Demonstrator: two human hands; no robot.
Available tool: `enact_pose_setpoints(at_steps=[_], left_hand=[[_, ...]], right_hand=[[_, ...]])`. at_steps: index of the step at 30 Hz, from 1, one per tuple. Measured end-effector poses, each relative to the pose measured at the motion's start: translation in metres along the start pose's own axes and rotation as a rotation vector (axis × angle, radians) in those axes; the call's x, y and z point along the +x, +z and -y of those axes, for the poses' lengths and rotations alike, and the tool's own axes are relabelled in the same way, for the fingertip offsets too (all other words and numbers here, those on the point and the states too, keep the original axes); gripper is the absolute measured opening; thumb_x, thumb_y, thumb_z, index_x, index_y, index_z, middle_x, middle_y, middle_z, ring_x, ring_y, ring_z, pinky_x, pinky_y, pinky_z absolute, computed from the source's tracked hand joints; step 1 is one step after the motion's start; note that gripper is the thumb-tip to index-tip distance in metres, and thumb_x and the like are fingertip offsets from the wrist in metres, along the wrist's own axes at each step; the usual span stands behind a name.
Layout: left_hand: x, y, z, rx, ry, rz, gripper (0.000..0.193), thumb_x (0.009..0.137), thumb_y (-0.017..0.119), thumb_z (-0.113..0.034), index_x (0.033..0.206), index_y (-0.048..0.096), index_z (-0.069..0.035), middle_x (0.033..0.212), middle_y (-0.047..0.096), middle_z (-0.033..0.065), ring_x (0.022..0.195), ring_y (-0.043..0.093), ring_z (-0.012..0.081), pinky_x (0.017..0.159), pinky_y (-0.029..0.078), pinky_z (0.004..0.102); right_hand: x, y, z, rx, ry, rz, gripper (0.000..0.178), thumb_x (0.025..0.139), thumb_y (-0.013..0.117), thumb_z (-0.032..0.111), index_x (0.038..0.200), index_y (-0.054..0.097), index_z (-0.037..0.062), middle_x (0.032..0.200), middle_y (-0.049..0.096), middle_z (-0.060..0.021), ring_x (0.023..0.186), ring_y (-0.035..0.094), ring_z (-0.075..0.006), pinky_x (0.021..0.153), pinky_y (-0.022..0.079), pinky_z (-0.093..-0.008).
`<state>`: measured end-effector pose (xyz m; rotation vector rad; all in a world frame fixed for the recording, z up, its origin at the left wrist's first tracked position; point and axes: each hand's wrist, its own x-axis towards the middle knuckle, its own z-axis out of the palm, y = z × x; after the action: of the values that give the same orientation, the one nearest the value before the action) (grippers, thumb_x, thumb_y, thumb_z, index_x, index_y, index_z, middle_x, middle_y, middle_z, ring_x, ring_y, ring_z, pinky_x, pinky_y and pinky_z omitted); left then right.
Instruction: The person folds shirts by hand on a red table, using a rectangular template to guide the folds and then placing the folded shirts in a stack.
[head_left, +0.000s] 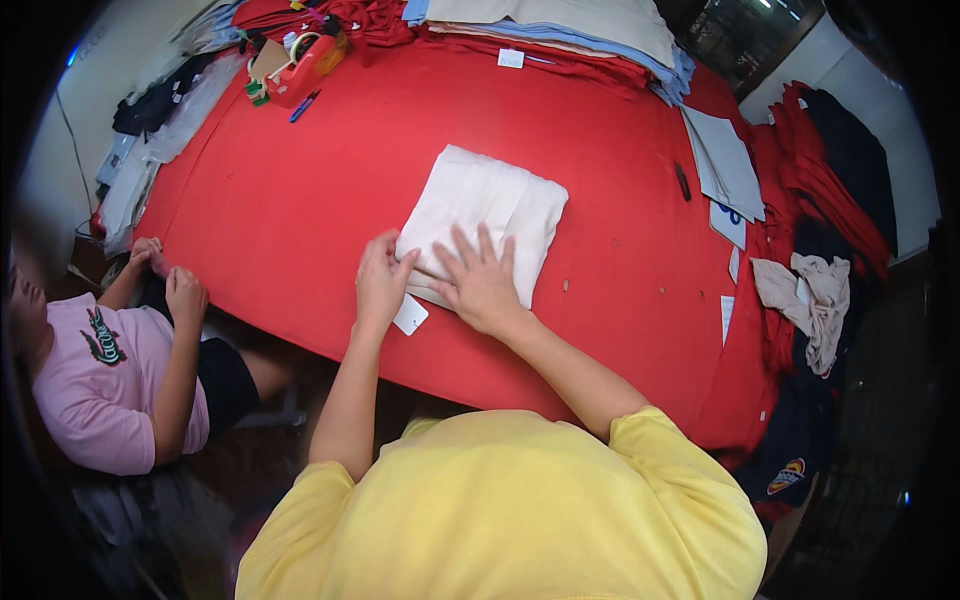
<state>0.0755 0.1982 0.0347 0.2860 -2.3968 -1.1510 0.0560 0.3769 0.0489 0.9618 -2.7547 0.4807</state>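
A white folded garment (490, 190) lies in a neat rectangle on the red-covered table (300, 220) in front of me. At its near left corner my left hand (380, 285) has bent fingers and thumb on the folded edge. My right hand (487, 288) is pressed flat on the garment's near half, fingers spread. Under the near edge, close to my left wrist, a white tag (410, 314) sticks out onto the table. The layers beneath my right palm are hidden.
Folded clothes (560, 25) are stacked at the far edge. A red holder (300, 75) with tools and a blue pen (304, 106) stand far left. Papers (722, 160), a dark cutter (683, 182) and piled garments (815, 300) line the right. A person (120, 370) sits at left.
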Motion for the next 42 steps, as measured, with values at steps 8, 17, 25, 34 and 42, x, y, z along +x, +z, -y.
enact_pose_setpoints(at_steps=[8, 17, 25, 34, 42], left_hand=[[-0.001, -0.011, 0.015, -0.101, -0.186, 0.147, 0.019, 0.086, 0.067, -0.014, 0.089, 0.057, 0.002, 0.070, 0.059, 0.0115, 0.065, 0.058, 0.0218, 0.063, 0.048, 0.0361], [-0.006, -0.013, 0.018, -0.110, -0.124, 0.233, 0.038, 0.085, 0.066, -0.006, 0.121, 0.051, -0.002, 0.081, 0.060, 0.0107, 0.066, 0.056, 0.0205, 0.063, 0.048, 0.0354], [-0.024, -0.030, 0.009, -0.215, -0.089, 0.397, 0.055, 0.082, 0.066, 0.000, 0.133, 0.045, -0.003, 0.090, 0.061, 0.0075, 0.069, 0.051, 0.0098, 0.067, 0.047, 0.0253], [-0.013, -0.042, 0.026, -0.346, -0.302, 0.489, 0.047, 0.082, 0.067, -0.003, 0.125, 0.051, 0.005, 0.088, 0.064, 0.0091, 0.076, 0.062, 0.0125, 0.069, 0.050, 0.0258], [-0.016, -0.034, 0.047, -0.295, -0.222, 0.523, 0.037, 0.080, 0.072, -0.010, 0.112, 0.062, 0.006, 0.096, 0.058, 0.0105, 0.080, 0.062, 0.0159, 0.073, 0.051, 0.0288]], right_hand=[[0.080, -0.026, -0.047, 0.097, 0.202, -0.223, 0.058, 0.093, 0.051, 0.043, 0.142, 0.042, 0.0133, 0.149, 0.035, -0.0136, 0.139, 0.026, -0.0400, 0.107, 0.013, -0.0695], [0.094, 0.022, -0.044, -0.165, 0.461, 0.021, 0.078, 0.088, 0.047, 0.063, 0.149, 0.032, 0.0167, 0.155, 0.024, -0.0189, 0.143, 0.016, -0.0431, 0.108, 0.006, -0.0702], [0.076, 0.017, -0.069, -0.112, 0.557, -0.090, 0.080, 0.091, 0.040, 0.065, 0.149, 0.030, 0.0113, 0.155, 0.021, -0.0210, 0.143, 0.012, -0.0441, 0.111, 0.003, -0.0649], [-0.036, -0.039, -0.051, 0.300, 0.711, -0.275, 0.046, 0.091, 0.060, 0.028, 0.127, 0.052, 0.0004, 0.120, 0.052, -0.0170, 0.106, 0.052, -0.0277, 0.088, 0.043, -0.0445], [-0.100, 0.004, -0.013, 1.090, 1.009, -0.444, 0.019, 0.092, 0.060, 0.007, 0.106, 0.055, -0.0043, 0.081, 0.058, -0.0061, 0.062, 0.058, -0.0092, 0.054, 0.052, -0.0232]])
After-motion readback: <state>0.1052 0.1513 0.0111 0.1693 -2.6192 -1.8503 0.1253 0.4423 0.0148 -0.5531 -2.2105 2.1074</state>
